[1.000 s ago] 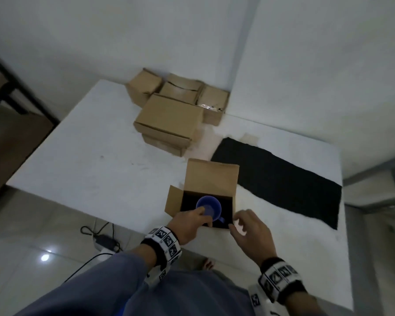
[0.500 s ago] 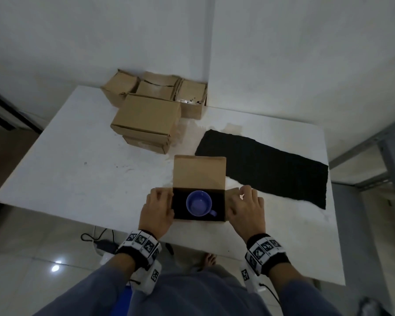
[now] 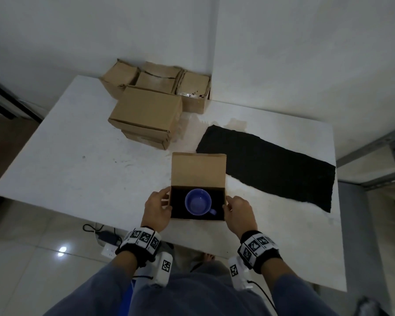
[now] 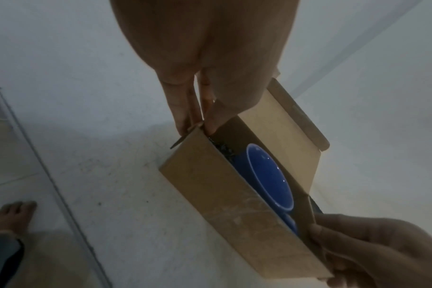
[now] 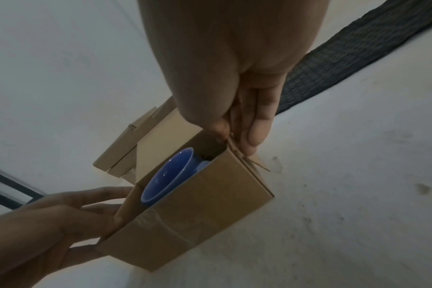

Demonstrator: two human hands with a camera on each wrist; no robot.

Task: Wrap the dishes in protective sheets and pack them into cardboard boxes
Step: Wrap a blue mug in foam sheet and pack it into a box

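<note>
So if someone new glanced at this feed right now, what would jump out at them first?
The blue cup, sitting upright in the dark-lined open box at the table's near edge, lid flap standing up behind it. The left hand and right hand pinch the box's side flaps, one on each side. Next, the long black sheet spread to the right, and closed cardboard boxes stacked at the far wall.

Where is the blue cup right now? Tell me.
In the head view, the blue cup sits upright inside the open box at the table's near edge, between the left hand and right hand.
</note>
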